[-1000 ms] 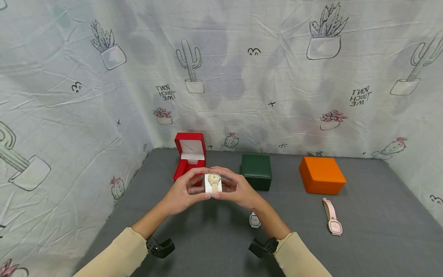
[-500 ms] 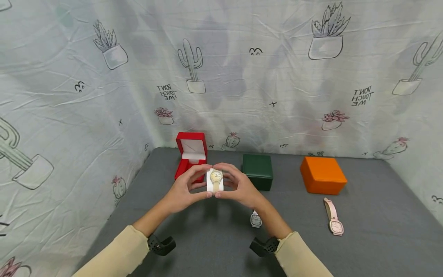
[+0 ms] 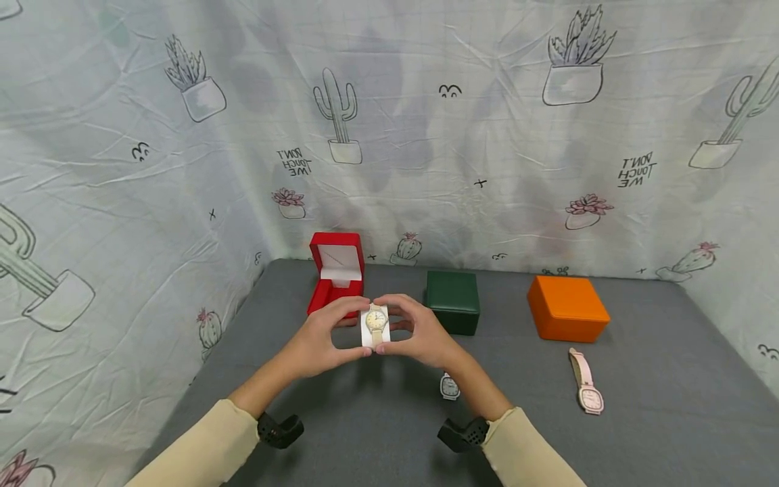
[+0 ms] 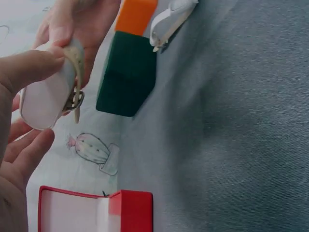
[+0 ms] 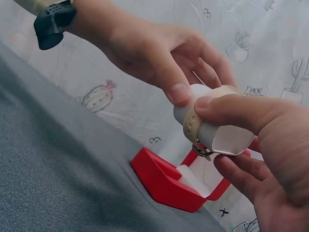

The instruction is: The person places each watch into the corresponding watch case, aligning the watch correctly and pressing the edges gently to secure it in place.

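Both hands hold a white watch cushion [image 4: 44,100] up over the table, with a cream-strapped watch [image 3: 376,320] wrapped round it, dial facing the head camera. My left hand [image 3: 318,343] grips the cushion's left end between thumb and fingers. From the other side my right hand [image 3: 424,331] holds it, its thumb pressing on the strap in the right wrist view. Below the cushion the strap's buckle [image 5: 202,150] shows, with the strap tip hanging loose in the left wrist view. Just behind the hands stands a red watch box [image 3: 337,260], lid up, white lining showing.
A closed green box [image 3: 452,302] and a closed orange box [image 3: 567,308] stand along the back of the grey table [image 3: 341,433]. A pink watch [image 3: 586,382] lies at the right. Partly behind the right forearm lies a white watch [image 3: 449,387]. A patterned cloth [image 3: 389,135] hangs behind.
The hands and the watch on its cushion rise slightly, then come back down a little. The grip stays on both ends, and the boxes stay in place.
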{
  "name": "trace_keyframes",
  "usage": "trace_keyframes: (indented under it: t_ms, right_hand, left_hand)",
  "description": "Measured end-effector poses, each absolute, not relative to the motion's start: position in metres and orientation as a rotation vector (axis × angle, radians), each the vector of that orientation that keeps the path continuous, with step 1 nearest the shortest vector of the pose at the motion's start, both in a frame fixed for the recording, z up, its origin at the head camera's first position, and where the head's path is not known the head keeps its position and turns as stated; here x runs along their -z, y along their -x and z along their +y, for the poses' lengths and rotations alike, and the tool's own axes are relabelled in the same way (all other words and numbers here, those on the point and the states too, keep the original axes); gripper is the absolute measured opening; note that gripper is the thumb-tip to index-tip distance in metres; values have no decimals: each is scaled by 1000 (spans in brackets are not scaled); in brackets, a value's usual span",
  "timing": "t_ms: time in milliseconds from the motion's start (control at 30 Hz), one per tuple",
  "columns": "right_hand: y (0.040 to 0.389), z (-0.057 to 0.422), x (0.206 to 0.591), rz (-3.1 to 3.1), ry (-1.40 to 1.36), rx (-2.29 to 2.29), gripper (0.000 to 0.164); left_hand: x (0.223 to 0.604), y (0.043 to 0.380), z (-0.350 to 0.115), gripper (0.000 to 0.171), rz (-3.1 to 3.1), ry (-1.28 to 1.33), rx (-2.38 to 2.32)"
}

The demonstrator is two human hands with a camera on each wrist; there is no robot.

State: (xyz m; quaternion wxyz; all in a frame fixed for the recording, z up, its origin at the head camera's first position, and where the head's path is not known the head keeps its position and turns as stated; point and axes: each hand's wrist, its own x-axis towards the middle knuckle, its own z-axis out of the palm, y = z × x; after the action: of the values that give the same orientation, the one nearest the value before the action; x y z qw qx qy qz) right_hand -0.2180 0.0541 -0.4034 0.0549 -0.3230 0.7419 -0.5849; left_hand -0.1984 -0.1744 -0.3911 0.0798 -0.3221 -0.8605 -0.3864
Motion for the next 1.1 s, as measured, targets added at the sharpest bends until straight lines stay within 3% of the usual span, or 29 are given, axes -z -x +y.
trace_keyframes:
  t_ms: [500,867,1100]
  right_hand:
    - [226,54,423,2207,1018,1799,66]
    - [228,50,426,2175,992,1794,71]
    - [230,41,426,2184,910,1781,57]
  left_hand:
    - [398,198,-171,52,-2470,1084,1019]
    - [404,207,-180,57,-2425,1065,786]
    - [411,216,-192,55,-2440,1020,752]
